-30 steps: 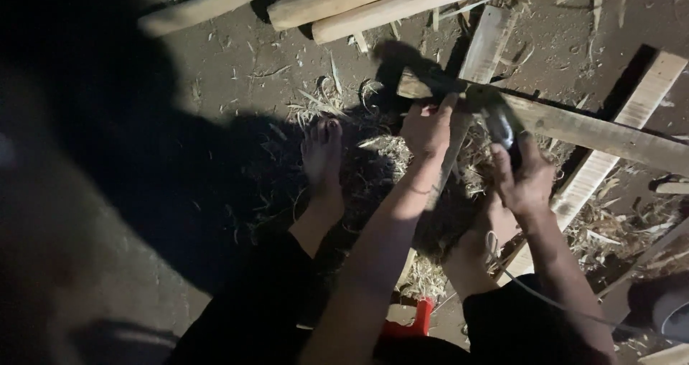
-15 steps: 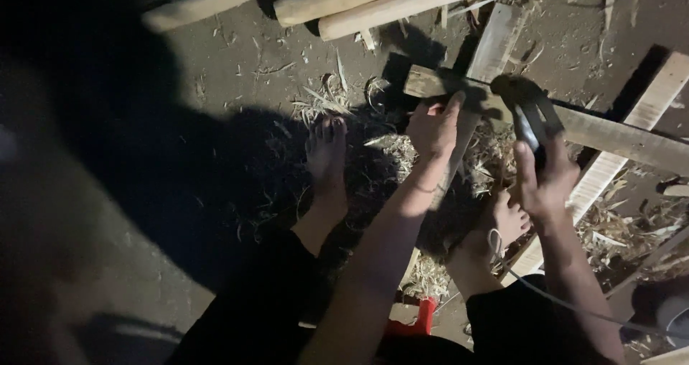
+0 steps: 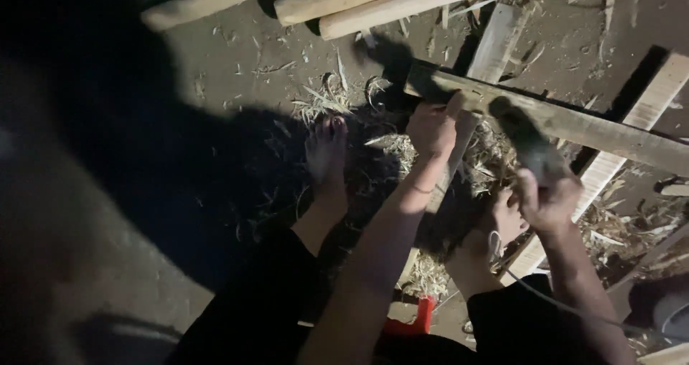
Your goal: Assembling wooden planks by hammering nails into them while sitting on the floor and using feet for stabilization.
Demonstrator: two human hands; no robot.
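**Plank pinned on one side, power tool lifted at the other**

The long wooden plank (image 3: 574, 124) runs slantwise across the dirt floor (image 3: 237, 56), and everything is placed from it. The left hand (image 3: 433, 128) lies on the plank's near edge close to its left end, fingers curled over the wood and thumb raised. The right hand (image 3: 549, 201) is just below the plank's middle, wrapped tight around the dark power tool (image 3: 527, 139), whose blurred front end overlaps the plank. Wood shavings (image 3: 495, 164) pile beneath the plank between both hands. A bare foot (image 3: 326, 153) rests left of the plank's end.
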